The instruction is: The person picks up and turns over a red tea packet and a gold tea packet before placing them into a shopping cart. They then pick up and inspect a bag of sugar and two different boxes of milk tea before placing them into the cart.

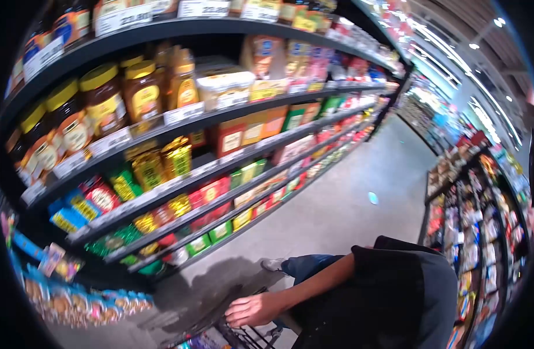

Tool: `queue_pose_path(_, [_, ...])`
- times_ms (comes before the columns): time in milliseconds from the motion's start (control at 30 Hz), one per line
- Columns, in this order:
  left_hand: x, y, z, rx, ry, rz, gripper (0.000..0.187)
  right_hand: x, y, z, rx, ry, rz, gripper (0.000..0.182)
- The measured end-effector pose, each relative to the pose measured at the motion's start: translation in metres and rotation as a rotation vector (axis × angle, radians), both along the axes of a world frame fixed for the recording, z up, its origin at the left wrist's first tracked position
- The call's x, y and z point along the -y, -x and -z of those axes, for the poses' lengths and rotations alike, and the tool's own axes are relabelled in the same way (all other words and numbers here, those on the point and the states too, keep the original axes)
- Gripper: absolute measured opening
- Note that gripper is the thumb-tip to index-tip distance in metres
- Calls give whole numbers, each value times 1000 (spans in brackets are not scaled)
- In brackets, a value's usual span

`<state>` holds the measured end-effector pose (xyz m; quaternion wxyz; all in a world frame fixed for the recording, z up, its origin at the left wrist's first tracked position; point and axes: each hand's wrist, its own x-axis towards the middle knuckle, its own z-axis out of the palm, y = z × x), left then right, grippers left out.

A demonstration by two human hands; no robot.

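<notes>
My right hand (252,309) reaches out from a black short sleeve at the bottom of the view. Its fingers are closed over the handle of a shopping cart, whose dark wire frame (252,337) only partly shows at the lower edge. Most of the handle is hidden under the hand. Below the hand, a little colourful packaging (200,342) appears at the cart, too blurred to name. My left hand is out of view.
Dark shelving (162,125) along the left holds jars with yellow lids (142,90), boxes and bright packets. Blue packs (86,299) stand low at the left. Grey floor (360,180) runs between this shelving and another stocked shelf (473,232) on the right.
</notes>
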<state>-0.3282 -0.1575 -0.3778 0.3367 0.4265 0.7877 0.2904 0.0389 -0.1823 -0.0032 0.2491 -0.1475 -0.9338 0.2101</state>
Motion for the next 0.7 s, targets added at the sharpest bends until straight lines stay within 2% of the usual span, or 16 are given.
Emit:
queue_pose_path(133, [-37,-36,15,173,-99,111,48,-2,2,4,19,6,18,31])
queue_pose_path(333, [-43,-52,6,378,-215,180,45,-2,2,4,-4,15,38,24])
queue_pose_path(367, [-44,-51,4,407,-235,188,44,-1,0,10,135,117,-9,33])
queue_pose_path(400, [-41,-50,2,436,-252,190,43,-3,-2,6,131,116,-7,33])
queue_pose_path(467, [-10,-38,-4,482,-273,157,42,-4,1,-2,-2,9,23,25])
queue_pose_path(700, [153,51,-59,516,-396,-103,38,-4,0,3,112,60,8,28])
